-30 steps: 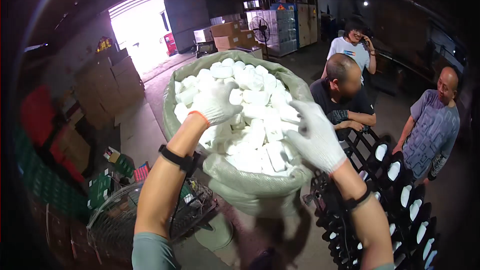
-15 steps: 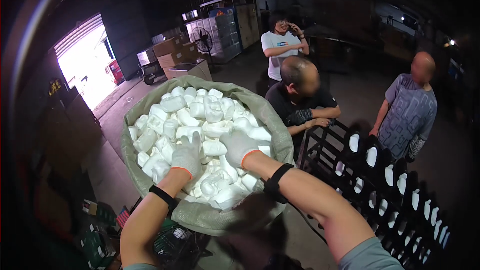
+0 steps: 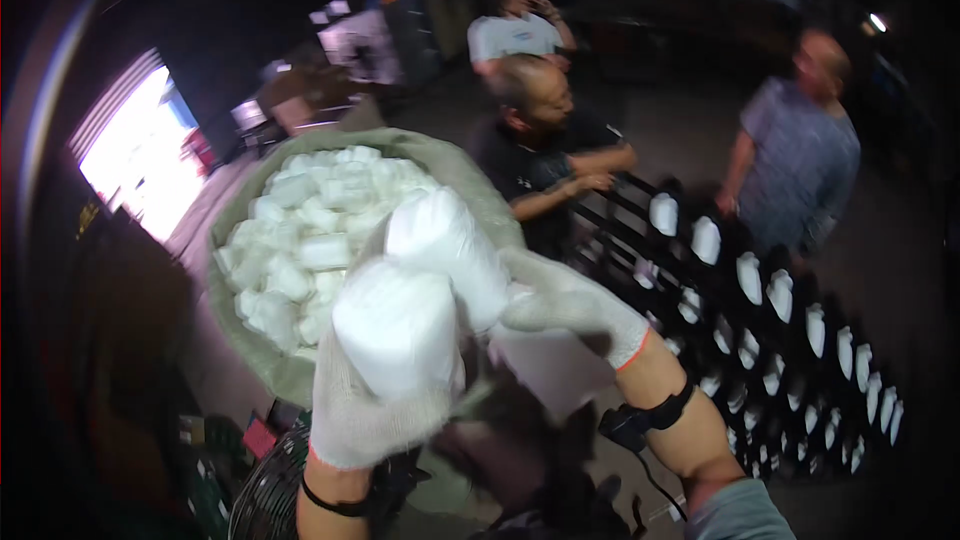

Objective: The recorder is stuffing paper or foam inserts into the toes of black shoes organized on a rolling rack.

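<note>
My left hand (image 3: 365, 425), in a pale knit glove with an orange cuff edge, grips a plump white stuffing wad (image 3: 395, 325) raised close to me. In my right hand (image 3: 570, 305), gloved the same way, is another white wad (image 3: 445, 250); the two wads touch or overlap. A third pale wad (image 3: 555, 370) shows just under the right hand, blurred; how it is held I cannot tell. Behind them stands a large green woven sack (image 3: 235, 335), its rim rolled outward, heaped with several similar white wads (image 3: 325, 250).
To the right runs a dark rack (image 3: 625, 205) carrying rows of black shoes with white inside (image 3: 706, 240). One person (image 3: 530, 120) leans on its far end, another (image 3: 800, 150) stands behind it, and a third (image 3: 515, 35) stands farther back. Dark wire baskets (image 3: 265, 485) sit low at left.
Both hands have come up out of the sack toward me, now holding white wads. The view has swung, so sack, rack and people sit farther left and higher.
</note>
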Motion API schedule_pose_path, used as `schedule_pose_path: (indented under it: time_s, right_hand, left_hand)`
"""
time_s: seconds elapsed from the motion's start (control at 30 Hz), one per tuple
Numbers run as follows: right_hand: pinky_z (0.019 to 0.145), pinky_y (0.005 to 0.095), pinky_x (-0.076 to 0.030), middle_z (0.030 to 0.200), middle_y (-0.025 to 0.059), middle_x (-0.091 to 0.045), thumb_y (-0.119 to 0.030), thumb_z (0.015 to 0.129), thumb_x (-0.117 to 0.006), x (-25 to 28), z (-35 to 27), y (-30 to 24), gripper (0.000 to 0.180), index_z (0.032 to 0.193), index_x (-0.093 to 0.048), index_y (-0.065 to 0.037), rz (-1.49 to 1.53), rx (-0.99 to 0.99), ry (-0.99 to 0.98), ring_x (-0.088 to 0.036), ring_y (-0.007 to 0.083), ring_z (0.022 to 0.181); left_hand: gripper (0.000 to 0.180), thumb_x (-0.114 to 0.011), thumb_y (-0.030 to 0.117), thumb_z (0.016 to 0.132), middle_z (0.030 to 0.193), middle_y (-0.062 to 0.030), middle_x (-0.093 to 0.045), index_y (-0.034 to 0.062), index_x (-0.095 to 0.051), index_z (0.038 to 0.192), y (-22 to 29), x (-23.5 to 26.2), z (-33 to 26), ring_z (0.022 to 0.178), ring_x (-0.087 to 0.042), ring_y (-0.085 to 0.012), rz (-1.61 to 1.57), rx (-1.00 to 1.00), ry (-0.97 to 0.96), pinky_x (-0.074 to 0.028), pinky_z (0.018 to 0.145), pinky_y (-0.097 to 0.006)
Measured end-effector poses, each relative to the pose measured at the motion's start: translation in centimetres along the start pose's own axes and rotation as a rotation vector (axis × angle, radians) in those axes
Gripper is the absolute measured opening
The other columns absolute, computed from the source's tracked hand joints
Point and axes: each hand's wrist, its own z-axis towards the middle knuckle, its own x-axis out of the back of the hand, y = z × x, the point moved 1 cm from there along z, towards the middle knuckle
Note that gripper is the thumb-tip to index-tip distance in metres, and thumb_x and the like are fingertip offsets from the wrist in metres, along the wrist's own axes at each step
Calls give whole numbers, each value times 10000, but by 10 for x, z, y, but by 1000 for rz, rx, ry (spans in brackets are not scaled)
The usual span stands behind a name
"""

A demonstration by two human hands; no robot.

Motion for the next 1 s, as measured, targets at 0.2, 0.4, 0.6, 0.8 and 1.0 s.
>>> schedule_pose_path:
  time_s: [0.2, 0.4, 0.6, 0.8, 1.0]
  right_hand:
    - [1025, 345, -569, 1336, 113, -704, -166, 1003, -762, 67, -158, 165, 610, 1544, -540, 6, 59, 28, 388, -672, 204, 1243]
    - [998, 339, -570, 1313, 104, -730, -98, 1028, -700, 90, -296, 294, 493, 1504, -603, -18, 267, -305, 909, -696, 205, 1174]
    - [808, 304, -553, 944, 30, -704, -170, 1101, -651, 177, -400, 444, 134, 1080, -709, -51, 365, 52, 1959, -677, 135, 926]
    - [959, 325, -528, 1165, 67, -667, -262, 1119, -646, 302, -381, 529, 352, 1364, -600, -13, -12, 288, 2143, -628, 164, 1063]
    - [965, 319, -545, 1350, 91, -663, -223, 1071, -725, 385, -441, 628, 511, 1503, -560, -5, -204, 109, 1565, -610, 138, 1163]
  left_hand:
    - [711, -933, 205, 668, 1298, -147, -674, -8, -663, 1291, -173, -118, -6, 1192, -666, -286, 130, 114, -612, -545, 989, -397]
    - [899, -868, 103, 841, 1352, -77, -634, 69, -440, 1631, -341, -238, -78, 1160, -646, -197, -499, 848, -798, -561, 966, -348]
    - [995, -882, 168, 814, 1314, -84, -628, 59, -385, 1669, -494, -316, -119, 1085, -666, -194, -346, 952, -827, -595, 866, -347]
    - [927, -797, 245, 890, 1566, -354, -477, -23, -343, 1654, -667, -377, -162, 1513, -463, -460, 198, -44, -1173, -365, 1274, -487]
    - [948, -769, 200, 834, 1487, -325, -546, -74, -327, 1626, -803, -453, -152, 1363, -577, -457, 10, -26, -1171, -440, 1204, -489]
